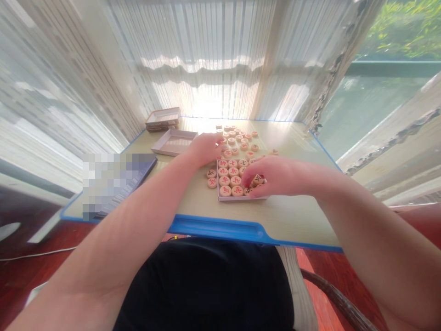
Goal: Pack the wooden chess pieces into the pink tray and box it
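A shallow white box tray (220, 198) on the small blue-edged table (220, 216) holds rows of round wooden chess pieces (230, 180) with red and black characters. My right hand (275, 176) rests over the tray's right side, its fingers pinched on one piece (257, 179). My left hand (206, 148) lies curled just beyond the tray, at the edge of a loose pile of pieces (237, 138); what its fingers hold is hidden. Two pieces (211, 178) lie left of the tray.
An empty box lid (174, 142) and a stacked box (163, 119) sit at the table's far left. A dark blurred-out object (117, 181) lies on the left side. Curtains and a window surround the table. A chair arm (341, 301) shows lower right.
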The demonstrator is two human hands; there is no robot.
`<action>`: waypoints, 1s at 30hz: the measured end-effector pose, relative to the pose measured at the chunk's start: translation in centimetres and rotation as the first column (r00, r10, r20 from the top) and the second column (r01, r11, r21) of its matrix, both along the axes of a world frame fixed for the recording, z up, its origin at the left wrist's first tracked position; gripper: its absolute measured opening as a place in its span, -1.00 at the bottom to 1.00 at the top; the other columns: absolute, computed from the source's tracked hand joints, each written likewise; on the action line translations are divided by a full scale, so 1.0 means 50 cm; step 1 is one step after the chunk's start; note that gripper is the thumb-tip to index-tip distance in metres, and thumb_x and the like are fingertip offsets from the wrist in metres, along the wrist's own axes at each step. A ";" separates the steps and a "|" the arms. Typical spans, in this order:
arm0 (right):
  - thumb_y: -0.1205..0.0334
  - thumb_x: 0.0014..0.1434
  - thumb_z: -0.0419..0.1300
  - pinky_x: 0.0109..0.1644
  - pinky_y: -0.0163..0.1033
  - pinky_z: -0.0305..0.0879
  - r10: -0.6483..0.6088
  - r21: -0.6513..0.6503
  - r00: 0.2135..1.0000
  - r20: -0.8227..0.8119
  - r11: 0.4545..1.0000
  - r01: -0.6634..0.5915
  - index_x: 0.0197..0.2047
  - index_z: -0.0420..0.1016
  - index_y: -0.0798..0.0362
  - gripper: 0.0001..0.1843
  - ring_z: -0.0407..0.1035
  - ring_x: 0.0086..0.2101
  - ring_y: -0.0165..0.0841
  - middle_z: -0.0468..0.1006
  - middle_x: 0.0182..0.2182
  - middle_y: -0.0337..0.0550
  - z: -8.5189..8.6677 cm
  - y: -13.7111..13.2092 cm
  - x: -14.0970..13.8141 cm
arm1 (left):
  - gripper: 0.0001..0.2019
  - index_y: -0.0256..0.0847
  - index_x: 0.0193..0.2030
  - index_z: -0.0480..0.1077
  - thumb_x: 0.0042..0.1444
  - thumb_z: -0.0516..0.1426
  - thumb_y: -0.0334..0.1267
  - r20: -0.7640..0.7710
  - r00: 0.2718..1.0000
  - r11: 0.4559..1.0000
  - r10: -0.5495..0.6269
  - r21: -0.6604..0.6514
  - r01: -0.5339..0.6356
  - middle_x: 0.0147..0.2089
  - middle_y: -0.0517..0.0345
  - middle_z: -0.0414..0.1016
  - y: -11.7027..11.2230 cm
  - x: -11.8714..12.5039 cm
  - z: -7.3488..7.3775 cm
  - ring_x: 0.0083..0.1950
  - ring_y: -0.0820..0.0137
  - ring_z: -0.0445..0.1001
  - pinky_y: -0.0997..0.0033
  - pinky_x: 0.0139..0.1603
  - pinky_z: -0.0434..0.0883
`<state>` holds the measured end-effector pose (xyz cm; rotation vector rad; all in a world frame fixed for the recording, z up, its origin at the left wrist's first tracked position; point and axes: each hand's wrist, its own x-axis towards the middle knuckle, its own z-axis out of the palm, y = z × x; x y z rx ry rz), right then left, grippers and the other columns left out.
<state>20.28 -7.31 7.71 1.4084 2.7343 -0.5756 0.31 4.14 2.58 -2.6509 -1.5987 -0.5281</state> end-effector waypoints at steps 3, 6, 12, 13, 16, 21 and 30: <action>0.10 -0.03 0.22 -0.31 -0.28 0.22 0.003 0.003 1.000 -0.010 1.000 -0.003 -0.23 0.57 -0.09 -0.74 0.38 -0.32 -0.35 0.54 -0.29 -0.21 0.001 -0.001 0.001 | -0.70 -0.14 -0.07 0.47 0.08 0.04 -0.21 0.004 1.000 1.000 0.005 0.001 -0.005 -0.07 0.13 0.55 0.000 0.001 0.001 -0.07 0.27 0.46 0.30 -0.02 0.38; 0.12 -0.04 0.23 -0.30 -0.28 0.23 -0.002 0.001 1.000 -0.014 1.000 0.002 -0.22 0.58 -0.08 -0.73 0.39 -0.32 -0.34 0.56 -0.29 -0.21 0.005 -0.002 0.001 | -0.69 -0.14 -0.07 0.47 0.09 0.04 -0.19 -0.007 1.000 1.000 0.002 -0.004 -0.002 -0.08 0.12 0.54 0.003 0.000 -0.001 -0.06 0.26 0.46 0.29 -0.01 0.37; 0.20 0.01 0.17 -0.31 -0.31 0.22 -0.005 -0.025 1.000 -0.018 1.000 0.004 -0.24 0.58 -0.08 -0.77 0.39 -0.33 -0.38 0.57 -0.29 -0.23 0.008 -0.002 -0.001 | -0.70 -0.15 -0.09 0.47 0.09 0.03 -0.18 -0.016 1.000 1.000 -0.014 -0.002 0.014 -0.10 0.11 0.54 0.000 -0.001 0.002 -0.07 0.26 0.45 0.30 -0.01 0.36; 0.21 0.01 0.17 -0.31 -0.31 0.21 -0.001 -0.025 1.000 -0.012 1.000 0.001 -0.24 0.58 -0.09 -0.77 0.39 -0.34 -0.38 0.56 -0.30 -0.24 0.007 -0.001 -0.002 | -0.70 -0.15 -0.09 0.48 0.10 0.03 -0.19 -0.023 1.000 1.000 -0.018 -0.005 0.018 -0.11 0.11 0.55 -0.002 -0.001 0.004 -0.07 0.26 0.45 0.30 -0.01 0.35; 0.22 0.00 0.16 -0.34 -0.32 0.17 0.000 -0.019 1.000 0.017 1.000 0.000 -0.27 0.57 -0.10 -0.78 0.36 -0.36 -0.40 0.55 -0.33 -0.26 0.003 0.000 -0.007 | -0.70 -0.17 -0.11 0.48 0.10 0.02 -0.21 -0.047 0.999 1.000 -0.026 -0.013 0.026 -0.15 0.10 0.55 -0.009 0.000 0.009 -0.09 0.27 0.45 0.31 -0.02 0.35; 0.20 -0.03 0.16 -0.43 -0.31 0.05 -0.043 0.022 0.994 0.101 0.999 0.041 -0.38 0.52 -0.01 -0.86 0.28 -0.45 -0.42 0.46 -0.45 -0.23 0.002 -0.002 -0.017 | -0.69 -0.16 -0.11 0.49 0.10 0.01 -0.19 -0.057 0.998 0.999 -0.032 -0.004 0.032 -0.17 0.11 0.54 -0.008 -0.001 0.009 -0.10 0.27 0.44 0.32 -0.03 0.34; 0.17 -0.05 0.19 -0.43 -0.29 0.02 -0.060 0.022 0.994 0.090 0.998 0.058 -0.41 0.49 -0.02 -0.89 0.26 -0.46 -0.40 0.44 -0.46 -0.22 -0.003 0.003 -0.012 | -0.69 -0.16 -0.09 0.47 0.13 0.00 -0.17 -0.040 0.999 0.999 -0.037 -0.024 0.036 -0.17 0.12 0.53 0.000 -0.004 0.002 -0.09 0.27 0.43 0.31 0.00 0.32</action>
